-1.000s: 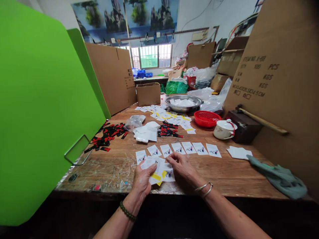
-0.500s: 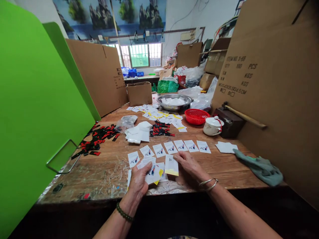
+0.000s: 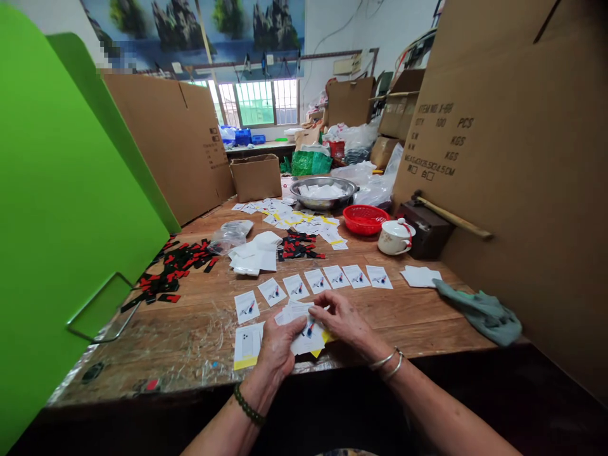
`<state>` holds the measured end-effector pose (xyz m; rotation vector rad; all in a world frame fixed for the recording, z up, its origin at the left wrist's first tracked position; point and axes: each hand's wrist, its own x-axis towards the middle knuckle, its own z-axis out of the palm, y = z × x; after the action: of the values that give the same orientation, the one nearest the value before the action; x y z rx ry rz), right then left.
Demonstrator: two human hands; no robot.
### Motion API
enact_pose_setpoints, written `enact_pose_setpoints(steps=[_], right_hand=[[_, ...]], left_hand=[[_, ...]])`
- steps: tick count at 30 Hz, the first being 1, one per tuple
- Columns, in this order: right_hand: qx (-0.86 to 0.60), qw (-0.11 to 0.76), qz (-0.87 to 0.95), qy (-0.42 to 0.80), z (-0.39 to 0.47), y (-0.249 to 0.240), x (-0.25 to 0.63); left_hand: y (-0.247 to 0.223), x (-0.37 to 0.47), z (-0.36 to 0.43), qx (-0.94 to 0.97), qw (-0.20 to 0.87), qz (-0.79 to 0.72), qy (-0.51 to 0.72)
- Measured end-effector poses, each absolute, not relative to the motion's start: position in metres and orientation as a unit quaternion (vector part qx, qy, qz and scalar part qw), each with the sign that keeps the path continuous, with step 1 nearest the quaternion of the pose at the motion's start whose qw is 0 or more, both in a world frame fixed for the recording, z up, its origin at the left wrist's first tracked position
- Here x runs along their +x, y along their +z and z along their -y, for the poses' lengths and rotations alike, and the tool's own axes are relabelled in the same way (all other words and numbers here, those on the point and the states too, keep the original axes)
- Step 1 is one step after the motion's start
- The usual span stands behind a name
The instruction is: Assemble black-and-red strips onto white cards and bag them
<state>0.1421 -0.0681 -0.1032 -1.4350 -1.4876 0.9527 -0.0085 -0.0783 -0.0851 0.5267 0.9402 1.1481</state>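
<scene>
Across the wooden table [image 3: 418, 320], seven cards [image 3: 317, 280] in a row; left hand [image 3: 279, 345] clamps a stack [image 3: 306, 343], right hand [image 3: 346, 318] nearly pinched (can't tell on what), barred window [image 3: 254, 104] behind.

The area is a small workshop. The desk [image 3: 427, 316] carries loose heaps of black and red pieces [image 3: 187, 259], printed cards [image 3: 336, 277] set out in a row, and a metal basin [image 3: 327, 204] of white slips [image 3: 323, 191]. A carton [image 3: 513, 139] at the right bears printed item, quantity and weight fields. Plastic bags [image 3: 349, 135] and boxes [image 3: 399, 113] are piled toward the rear. A barred window [image 3: 256, 104] is set in the back wall [image 3: 316, 22].
</scene>
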Motion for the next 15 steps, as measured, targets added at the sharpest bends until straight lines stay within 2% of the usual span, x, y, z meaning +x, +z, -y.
enact_pose_setpoints(steps=[9, 15], right_hand=[[-0.56, 0.413, 0.577, 0.428, 0.083, -0.104, 0.151], [-0.585, 0.397, 0.577, 0.409, 0.083, -0.1, 0.159]], left_hand=[[-0.084, -0.004, 0.071, 0.215, 0.686, -0.433, 0.544], [-0.087, 0.001, 0.065, 0.199, 0.692, -0.429, 0.545]])
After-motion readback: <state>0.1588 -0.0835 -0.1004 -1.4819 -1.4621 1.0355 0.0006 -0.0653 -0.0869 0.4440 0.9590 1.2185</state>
